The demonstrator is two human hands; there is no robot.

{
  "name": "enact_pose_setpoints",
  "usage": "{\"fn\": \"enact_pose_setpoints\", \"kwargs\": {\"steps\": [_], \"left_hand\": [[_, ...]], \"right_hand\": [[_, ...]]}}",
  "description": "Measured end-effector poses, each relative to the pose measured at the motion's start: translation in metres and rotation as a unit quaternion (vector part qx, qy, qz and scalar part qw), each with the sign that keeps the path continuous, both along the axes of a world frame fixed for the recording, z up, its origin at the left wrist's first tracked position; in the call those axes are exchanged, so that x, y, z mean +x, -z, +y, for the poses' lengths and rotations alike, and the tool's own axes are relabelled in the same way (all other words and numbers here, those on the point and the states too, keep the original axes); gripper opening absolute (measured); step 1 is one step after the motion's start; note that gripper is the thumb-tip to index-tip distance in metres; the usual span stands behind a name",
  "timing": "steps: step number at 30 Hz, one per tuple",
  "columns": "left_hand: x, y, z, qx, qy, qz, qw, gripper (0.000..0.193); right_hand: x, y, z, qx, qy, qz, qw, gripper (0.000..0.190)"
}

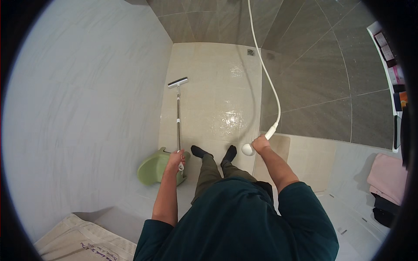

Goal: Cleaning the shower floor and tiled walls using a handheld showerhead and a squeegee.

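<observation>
My left hand [176,160] is closed around the white end of a long-handled floor brush [178,107]. The brush head lies across the wet beige tiled floor [209,65], near the left wall. In my right hand [261,144] is a white handheld shower head [248,149], its round end just left of my fist. A white shower hose [276,98] runs from its handle up past the top of the view. Which way the spray face points cannot be told. My feet in dark socks stand on the floor between both hands.
A green plastic stool or seat [152,169] is beside my left hand. A floor drain [250,52] lies at the far right corner of the floor. Grey tiled wall stands right, with a shelf of packages [385,50]. Folded pink cloth [387,177] is at far right, a beige towel [81,238] lower left.
</observation>
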State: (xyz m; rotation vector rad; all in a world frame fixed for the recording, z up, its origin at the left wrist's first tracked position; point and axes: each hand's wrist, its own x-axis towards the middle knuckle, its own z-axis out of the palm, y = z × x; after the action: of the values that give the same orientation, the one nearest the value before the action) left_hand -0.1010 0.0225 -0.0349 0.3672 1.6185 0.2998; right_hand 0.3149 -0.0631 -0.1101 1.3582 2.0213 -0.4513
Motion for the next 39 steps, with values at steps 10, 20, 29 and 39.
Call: {"fn": "enact_pose_setpoints", "kwargs": {"steps": [10,20,29,39], "left_hand": [[0.003,0.000,-0.003,0.008,-0.002,-0.006,1.000,0.021],[0.007,-0.003,-0.002,0.001,-0.007,0.006,1.000,0.023],[-0.003,0.017,-0.004,0.004,-0.012,0.003,1.000,0.023],[-0.007,0.025,-0.006,0.010,-0.018,-0.007,1.000,0.021]], "right_hand": [[0.014,-0.004,0.026,0.062,0.032,0.013,0.997,0.014],[0.003,-0.014,0.045,0.074,0.040,0.037,0.996,0.013],[0.016,-0.015,0.061,0.109,0.083,0.027,0.990,0.015],[0.037,-0.032,0.078,0.183,0.186,0.036,0.965,0.014]]}}
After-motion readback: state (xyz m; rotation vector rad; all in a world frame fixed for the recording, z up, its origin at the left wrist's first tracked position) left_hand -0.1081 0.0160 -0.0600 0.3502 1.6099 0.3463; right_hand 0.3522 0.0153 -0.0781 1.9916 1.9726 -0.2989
